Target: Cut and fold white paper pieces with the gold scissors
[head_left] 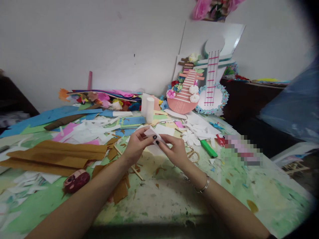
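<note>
My left hand (136, 146) and my right hand (174, 150) meet above the middle of the table, both pinching a small folded piece of white paper (152, 133). The left fingers grip its upper left edge. The right thumb and fingers press its lower right part. A bracelet sits on my right wrist. Gold-handled scissors (193, 154) lie on the table just right of my right hand. A green cutter (208, 148) lies a little further right, beside white paper flowers (190, 136).
Brown crepe paper strips (57, 156) lie at the left, with blue sheets and paper scraps behind. Two white rolls (148, 108) stand mid-table. A pink guitar-shaped craft (185, 94) leans at the back. The green table (261, 192) shows stains and scraps; a dark red object (76, 181) lies front left.
</note>
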A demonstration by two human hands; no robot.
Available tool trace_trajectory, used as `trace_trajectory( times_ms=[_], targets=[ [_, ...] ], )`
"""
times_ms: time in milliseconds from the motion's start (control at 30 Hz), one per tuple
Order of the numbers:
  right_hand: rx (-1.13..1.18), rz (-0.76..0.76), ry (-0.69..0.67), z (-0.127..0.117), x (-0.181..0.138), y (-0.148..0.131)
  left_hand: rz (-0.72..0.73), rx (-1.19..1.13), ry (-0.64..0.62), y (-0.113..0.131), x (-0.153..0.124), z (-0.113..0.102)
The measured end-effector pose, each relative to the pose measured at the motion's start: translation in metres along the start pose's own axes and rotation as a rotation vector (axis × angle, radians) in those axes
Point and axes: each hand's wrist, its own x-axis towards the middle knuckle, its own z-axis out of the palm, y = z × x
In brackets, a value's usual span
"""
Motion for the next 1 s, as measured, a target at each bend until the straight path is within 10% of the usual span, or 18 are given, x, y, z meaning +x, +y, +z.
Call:
trace_trajectory(
  times_ms=[267,533,1000],
  targets=[
    [0.062,0.010,-0.047,0.001,0.001,0.003,0.112,0.174,0.038,0.005,0.002,-0.003],
    [-0.004,-0.013,-0.053,0.000,-0.001,0.000,0.534,0.588,0.116,0.017,0.009,-0.019],
    [0.077,0.031,-0.201,-0.003,-0.001,-0.003,0.292,0.340,0.107,0.029,0.009,-0.022]
  ],
)
